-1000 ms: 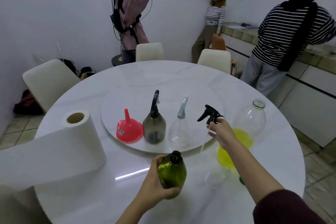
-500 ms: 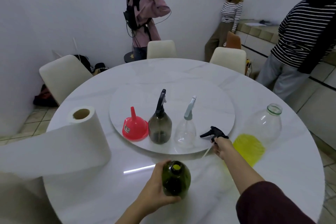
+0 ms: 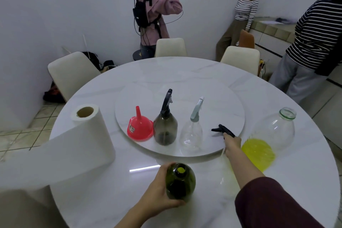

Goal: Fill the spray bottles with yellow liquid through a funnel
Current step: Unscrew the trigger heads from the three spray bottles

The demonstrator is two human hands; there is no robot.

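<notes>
1. green glass-like spray bottle [image 3: 180,181], uncapped and upright on the white marble tabletop [image 3: 203,72], is gripped around its body by the left hand [image 3: 159,189] at the near edge.
2. the right hand [image 3: 232,144] reaches forward and holds a black trigger sprayer head [image 3: 223,131] low over the near right rim of the round turntable [image 3: 212,153]; its thin dip tube trails back beside the wrist.
3. on the turntable stand, left to right, a red funnel [image 3: 139,128] turned mouth down, a smoky dark spray bottle [image 3: 165,127] with a black sprayer, and a clear spray bottle [image 3: 191,134] with a grey sprayer.
4. a large clear jug [image 3: 272,135], open at the neck and holding yellow liquid [image 3: 258,152] in its lower part, sits just right of the right hand, tilted in the wide-angle view.
5. a paper towel roll [image 3: 92,133] stands at the left, a loose sheet trailing toward the camera.
6. three people stand beyond the chairs [image 3: 170,47].
</notes>
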